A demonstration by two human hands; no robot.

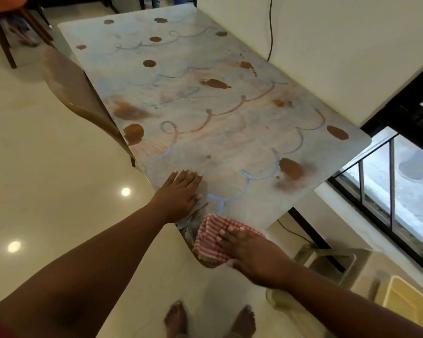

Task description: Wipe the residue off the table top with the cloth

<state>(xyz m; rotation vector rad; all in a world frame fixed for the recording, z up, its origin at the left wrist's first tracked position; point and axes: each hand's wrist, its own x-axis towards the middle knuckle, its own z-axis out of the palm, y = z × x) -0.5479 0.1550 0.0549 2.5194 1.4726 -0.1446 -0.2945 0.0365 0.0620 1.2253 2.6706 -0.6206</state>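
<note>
While the left hand (181, 191) lay flat on the desk (230, 142), the right hand (244, 247) pressed the cloth (210, 240) at the near corner (fingers straight); brown spots (215, 83) beyond awaited longer strokes.

The tabletop (230, 142) is pale grey, marked with brown blobs (215, 83), rusty smears and looping blue and brown lines. The cloth (209, 237) is checked red and white. The floor (47, 191) is glossy cream; the chair (66, 89) is brown.
</note>
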